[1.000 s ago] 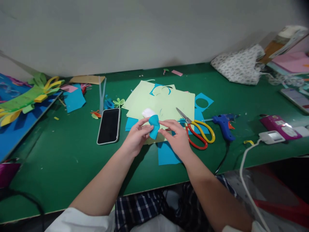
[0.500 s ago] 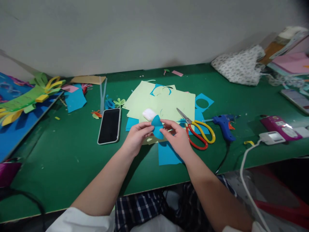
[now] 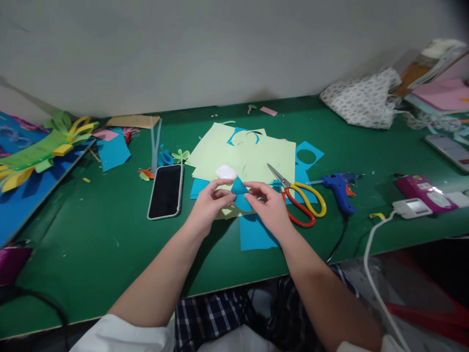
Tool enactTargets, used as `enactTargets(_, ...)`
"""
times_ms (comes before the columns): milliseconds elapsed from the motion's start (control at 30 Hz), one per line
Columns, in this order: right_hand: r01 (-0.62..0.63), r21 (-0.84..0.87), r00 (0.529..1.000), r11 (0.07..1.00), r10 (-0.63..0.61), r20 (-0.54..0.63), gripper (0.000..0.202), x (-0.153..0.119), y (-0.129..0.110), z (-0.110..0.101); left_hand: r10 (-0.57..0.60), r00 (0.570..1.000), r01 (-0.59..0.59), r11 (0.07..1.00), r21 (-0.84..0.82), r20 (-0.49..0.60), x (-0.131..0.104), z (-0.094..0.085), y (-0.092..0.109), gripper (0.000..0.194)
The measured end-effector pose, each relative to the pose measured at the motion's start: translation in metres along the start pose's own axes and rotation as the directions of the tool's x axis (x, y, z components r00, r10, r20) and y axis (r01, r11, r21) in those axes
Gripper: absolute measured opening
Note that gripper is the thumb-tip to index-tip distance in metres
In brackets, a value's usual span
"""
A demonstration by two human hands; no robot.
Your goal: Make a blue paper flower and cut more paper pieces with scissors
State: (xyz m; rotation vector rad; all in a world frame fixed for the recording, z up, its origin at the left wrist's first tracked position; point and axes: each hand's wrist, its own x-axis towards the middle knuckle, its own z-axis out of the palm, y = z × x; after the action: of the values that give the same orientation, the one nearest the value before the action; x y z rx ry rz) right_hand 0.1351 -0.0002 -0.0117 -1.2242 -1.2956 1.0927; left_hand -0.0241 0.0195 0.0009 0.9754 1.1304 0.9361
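Observation:
Between both hands is a small folded blue paper piece (image 3: 240, 191), its upper part pointed and its lower part rounded. My left hand (image 3: 209, 205) pinches its left edge between thumb and fingers. On the opposite edge, my right hand (image 3: 270, 208) grips it the same way. Beneath them lies a stack of pale green sheets (image 3: 238, 151) with blue paper (image 3: 258, 232) under it. A white object (image 3: 226, 172) rests on the sheets just beyond my left fingers. Scissors with red and yellow handles (image 3: 298, 198) lie partly open beside my right hand.
A phone (image 3: 165, 191) lies left of my left hand. To the right are a blue glue gun (image 3: 340, 190) and a magenta device (image 3: 425, 194) with a white cable. A green and yellow paper craft (image 3: 47, 146) sits far left; a patterned cloth bag (image 3: 361, 100) is by the wall.
The blue paper piece has tilted and its fold looks more pointed at the top. Both hands keep hold of it, with only slight finger movement.

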Motion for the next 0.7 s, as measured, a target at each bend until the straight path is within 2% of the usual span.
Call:
enactTargets(133,0.019,-0.014,1.0,1.0,-0.019,0.014,0.021,0.001,-0.005,-0.007,-0.074,0.997,0.075,0.991,-0.111,0.009,0.002,-0.002,-0.001,0.037)
enactTargets(267,0.121,-0.055,0.984,0.991,-0.112,0.135,0.026,0.001,-0.009,-0.017,-0.156,0.988,0.156,0.959,-0.236,0.02,0.004,-0.003,-0.001,0.039)
enactTargets(367,0.153,-0.04,0.969,0.987,-0.142,0.2,0.034,0.001,-0.008,-0.018,-0.187,0.981,0.193,0.94,-0.281,0.046,0.004,-0.002,0.0,0.038)
enactTargets(700,0.164,-0.067,0.968,0.984,-0.148,0.201,0.039,0.0,-0.006,-0.014,-0.19,0.973,0.221,0.927,-0.302,0.128,0.004,-0.001,-0.005,0.044)
